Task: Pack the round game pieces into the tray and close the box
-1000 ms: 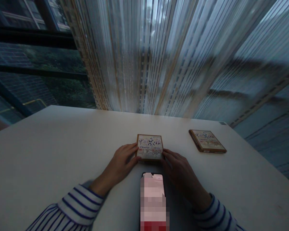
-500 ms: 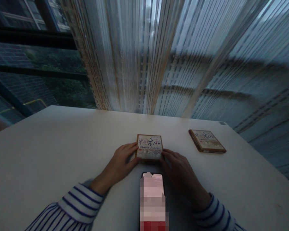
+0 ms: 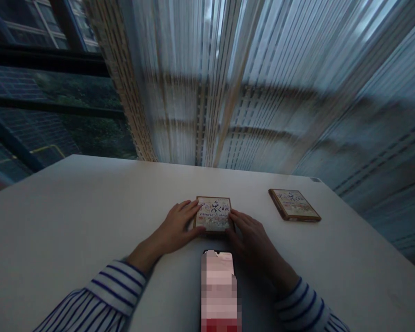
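A flat Chinese chess box point(image 3: 213, 215) with a brown rim and printed lid lies on the white table between my hands. My left hand point(image 3: 175, 227) grips its left side, with fingertips over the upper left edge and the thumb at the near left corner. On the opposite side, my right hand point(image 3: 251, 235) presses its fingers against the right edge, its thumb near the close right corner. Just below the box lies a phone point(image 3: 224, 259) with its screen lit and mostly blurred out.
A second Chinese chess box point(image 3: 295, 205) lies farther right on the white table point(image 3: 90, 203). Beyond the far edge hang striped string curtains point(image 3: 207, 115), with a dark-framed window point(image 3: 48, 103) at the left. A blurred shape shows at the far left edge.
My left fingertips and thumb have shifted a little further onto the lid of the box. My right fingers sit slightly higher along its right edge. The view has tilted slightly.
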Available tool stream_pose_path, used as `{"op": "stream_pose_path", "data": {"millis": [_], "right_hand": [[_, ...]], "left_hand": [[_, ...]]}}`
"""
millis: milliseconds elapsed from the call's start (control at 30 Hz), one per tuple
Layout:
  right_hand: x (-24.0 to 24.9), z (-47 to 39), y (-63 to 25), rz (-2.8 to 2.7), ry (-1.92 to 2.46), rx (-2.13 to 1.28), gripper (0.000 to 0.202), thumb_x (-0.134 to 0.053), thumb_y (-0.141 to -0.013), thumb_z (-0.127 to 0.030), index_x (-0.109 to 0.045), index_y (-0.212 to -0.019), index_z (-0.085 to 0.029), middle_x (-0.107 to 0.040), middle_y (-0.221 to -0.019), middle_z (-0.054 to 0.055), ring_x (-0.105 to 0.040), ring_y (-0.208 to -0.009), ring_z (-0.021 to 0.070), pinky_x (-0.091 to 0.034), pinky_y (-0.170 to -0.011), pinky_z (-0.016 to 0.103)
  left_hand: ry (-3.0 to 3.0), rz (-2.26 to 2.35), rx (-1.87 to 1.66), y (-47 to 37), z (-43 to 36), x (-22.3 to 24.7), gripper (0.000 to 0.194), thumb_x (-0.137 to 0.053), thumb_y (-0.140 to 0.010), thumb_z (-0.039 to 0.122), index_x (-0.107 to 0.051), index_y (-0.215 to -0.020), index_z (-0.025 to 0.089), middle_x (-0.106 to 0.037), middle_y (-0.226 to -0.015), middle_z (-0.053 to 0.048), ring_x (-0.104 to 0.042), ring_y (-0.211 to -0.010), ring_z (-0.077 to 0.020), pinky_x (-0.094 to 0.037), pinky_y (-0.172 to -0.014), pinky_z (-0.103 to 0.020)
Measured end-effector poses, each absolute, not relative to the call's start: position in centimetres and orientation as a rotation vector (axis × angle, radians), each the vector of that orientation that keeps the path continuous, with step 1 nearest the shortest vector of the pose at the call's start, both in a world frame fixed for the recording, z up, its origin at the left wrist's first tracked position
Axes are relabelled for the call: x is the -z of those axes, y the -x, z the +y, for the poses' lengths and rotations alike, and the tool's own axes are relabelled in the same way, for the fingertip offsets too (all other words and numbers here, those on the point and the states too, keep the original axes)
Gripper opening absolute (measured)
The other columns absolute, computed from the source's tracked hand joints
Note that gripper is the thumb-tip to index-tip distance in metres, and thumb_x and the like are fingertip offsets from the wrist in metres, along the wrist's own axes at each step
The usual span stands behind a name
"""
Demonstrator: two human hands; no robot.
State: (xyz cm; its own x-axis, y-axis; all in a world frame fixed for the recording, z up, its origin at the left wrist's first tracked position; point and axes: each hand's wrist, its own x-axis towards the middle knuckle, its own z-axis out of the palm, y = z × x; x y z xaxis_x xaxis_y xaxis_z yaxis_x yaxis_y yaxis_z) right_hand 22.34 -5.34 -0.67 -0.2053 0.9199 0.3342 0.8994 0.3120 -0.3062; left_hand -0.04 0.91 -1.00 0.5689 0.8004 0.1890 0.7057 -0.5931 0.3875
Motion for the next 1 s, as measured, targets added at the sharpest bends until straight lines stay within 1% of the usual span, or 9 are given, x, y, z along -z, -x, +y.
{"op": "stream_pose_path", "data": {"millis": [167,233,300,367,467,600,800,1000], "right_hand": [[0.6,-4.8,-22.9,-2.13,1.581,-0.057,0.034,-0.048,-0.083,-0.028,-0.056,-0.113,-0.016,-0.058,-0.12,0.013,-0.054,-0.108,0.0254,-0.041,-0.091,0.045],[0.3,-4.3,-22.9,-2.133,1.544,-0.035,0.033,-0.045,-0.085,-0.027,-0.055,-0.114,-0.016,-0.058,-0.12,0.013,-0.052,-0.11,0.0246,-0.04,-0.092,0.044],[-0.1,-3.7,-22.7,-2.164,1.507,-0.007,0.034,-0.04,-0.087,-0.024,-0.054,-0.116,-0.015,-0.055,-0.123,0.014,-0.049,-0.114,0.0243,-0.039,-0.094,0.045],[-0.7,-2.9,-22.0,-2.246,1.489,-0.001,0.038,-0.038,-0.086,-0.021,-0.051,-0.12,-0.012,-0.051,-0.129,0.015,-0.044,-0.119,0.0253,-0.037,-0.095,0.046],[-1.5,-1.6,-20.6,-2.377,1.518,-0.024,0.041,-0.035,-0.087,-0.019,-0.046,-0.125,-0.01,-0.044,-0.135,0.015,-0.038,-0.125,0.0262,-0.032,-0.099,0.048],[-1.9,0.0,-18.9,-2.49,1.488,-0.113,0.044,-0.03,-0.088,-0.019,-0.042,-0.129,-0.011,-0.041,-0.137,0.014,-0.034,-0.127,0.0242,-0.028,-0.101,0.048],[-1.6,0.8,-18.3,-2.534,1.472,-0.211,0.047,-0.031,-0.086,-0.018,-0.04,-0.131,-0.011,-0.04,-0.138,0.013,-0.033,-0.128,0.0251,-0.022,-0.104,0.051],[-1.0,1.0,-18.5,-2.517,1.457,-0.216,0.047,-0.033,-0.084,-0.016,-0.042,-0.13,-0.011,-0.042,-0.137,0.013,-0.033,-0.128,0.0241,-0.02,-0.105,0.05]], "left_hand": [[-2.549,1.257,-0.479,0.1,1.2,0.6,0.065,-0.054,-0.077,0.05,-0.042,-0.13,0.015,-0.039,-0.14,-0.011,-0.03,-0.129,-0.0295,-0.024,-0.105,-0.049],[-2.557,1.256,-0.498,0.1,1.4,0.5,0.065,-0.052,-0.078,0.051,-0.042,-0.131,0.016,-0.038,-0.141,-0.011,-0.028,-0.13,-0.0294,-0.023,-0.106,-0.048],[-2.568,1.257,-0.516,0.1,1.9,0.5,0.063,-0.048,-0.08,0.05,-0.041,-0.131,0.014,-0.035,-0.142,-0.012,-0.026,-0.131,-0.0285,-0.023,-0.107,-0.046],[-2.581,1.254,-0.516,0.1,2.4,0.5,0.058,-0.042,-0.085,0.047,-0.041,-0.132,0.014,-0.034,-0.143,-0.011,-0.025,-0.132,-0.0271,-0.022,-0.107,-0.046],[-2.605,1.235,-0.476,0.1,3.0,0.5,0.053,-0.036,-0.088,0.042,-0.039,-0.133,0.014,-0.033,-0.143,-0.01,-0.025,-0.132,-0.0263,-0.021,-0.108,-0.047],[-2.635,1.18,-0.418,0.3,2.8,0.6,0.055,-0.037,-0.087,0.042,-0.034,-0.136,0.015,-0.032,-0.144,-0.009,-0.023,-0.133,-0.0263,-0.021,-0.108,-0.046],[-2.617,1.167,-0.353,0.2,2.2,0.2,0.062,-0.038,-0.086,0.042,-0.027,-0.139,0.013,-0.028,-0.146,-0.009,-0.021,-0.133,-0.0273,-0.019,-0.108,-0.047],[-2.635,1.169,-0.345,0.4,2.4,0.3,0.063,-0.038,-0.085,0.045,-0.026,-0.139,0.015,-0.028,-0.146,-0.008,-0.021,-0.133,-0.0276,-0.018,-0.108,-0.048]]}}
